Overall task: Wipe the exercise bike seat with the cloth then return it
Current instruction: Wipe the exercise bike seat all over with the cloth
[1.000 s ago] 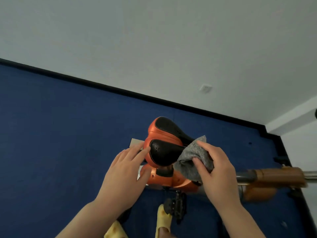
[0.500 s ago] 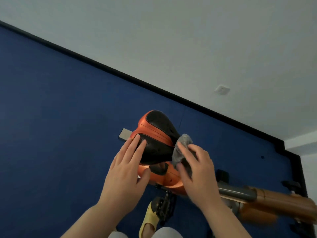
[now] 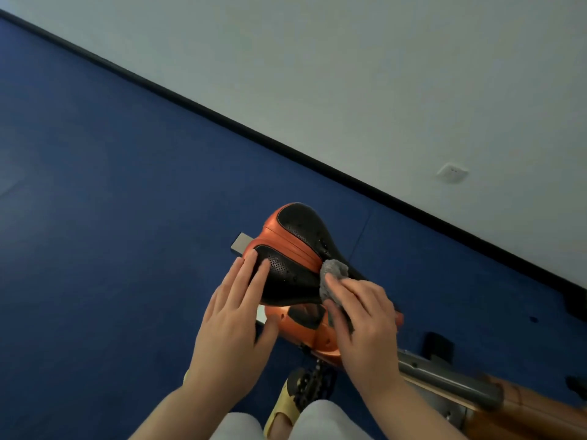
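The exercise bike seat (image 3: 295,246) is orange with two black perforated pads and sits in the middle of the view. My left hand (image 3: 235,315) lies flat against the seat's left pad, fingers spread and holding nothing. My right hand (image 3: 362,319) presses a bunched grey cloth (image 3: 332,276) onto the narrow right part of the seat. Most of the cloth is hidden under my fingers.
The bike's orange body (image 3: 314,335) and grey frame bar (image 3: 444,379) run off to the lower right. A black pedal (image 3: 313,385) and my yellow slipper (image 3: 282,408) lie below the seat. Blue floor (image 3: 111,217) meets a white wall (image 3: 349,74) with a socket (image 3: 452,173).
The cloth has bunched up and slid left along the seat under my right hand. My left hand has moved further onto the left pad. The camera has tilted, shifting the view.
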`<state>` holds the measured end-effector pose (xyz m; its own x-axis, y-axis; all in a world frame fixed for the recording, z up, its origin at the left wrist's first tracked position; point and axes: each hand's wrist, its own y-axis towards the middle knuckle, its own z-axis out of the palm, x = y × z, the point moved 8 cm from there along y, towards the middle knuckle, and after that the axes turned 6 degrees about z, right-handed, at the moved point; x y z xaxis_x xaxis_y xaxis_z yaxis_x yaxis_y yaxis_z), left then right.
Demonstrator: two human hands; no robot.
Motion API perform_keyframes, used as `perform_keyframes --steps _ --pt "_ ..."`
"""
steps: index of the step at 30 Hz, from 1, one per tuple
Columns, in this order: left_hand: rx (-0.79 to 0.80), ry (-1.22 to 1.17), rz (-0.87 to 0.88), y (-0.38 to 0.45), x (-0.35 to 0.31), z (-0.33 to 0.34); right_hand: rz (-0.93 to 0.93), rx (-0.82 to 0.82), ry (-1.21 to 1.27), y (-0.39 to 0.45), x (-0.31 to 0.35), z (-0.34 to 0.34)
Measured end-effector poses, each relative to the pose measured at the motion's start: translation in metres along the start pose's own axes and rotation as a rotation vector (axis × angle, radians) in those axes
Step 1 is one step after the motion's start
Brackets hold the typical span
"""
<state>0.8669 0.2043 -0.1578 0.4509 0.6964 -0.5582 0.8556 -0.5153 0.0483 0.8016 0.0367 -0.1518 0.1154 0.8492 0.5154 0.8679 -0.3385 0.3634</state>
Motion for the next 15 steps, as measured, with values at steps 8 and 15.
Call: perform_keyframes --steps 8,15 --pt "-0.049 -0.021 -0.025 -0.001 0.000 0.003 -0.070 0.016 -0.048 -0.017 -0.024 -0.017" --pt "-0.059 -0.019 -0.047 -0.001 -0.003 0.008 -0.127 0.097 -0.025 -0.001 -0.007 0.003"
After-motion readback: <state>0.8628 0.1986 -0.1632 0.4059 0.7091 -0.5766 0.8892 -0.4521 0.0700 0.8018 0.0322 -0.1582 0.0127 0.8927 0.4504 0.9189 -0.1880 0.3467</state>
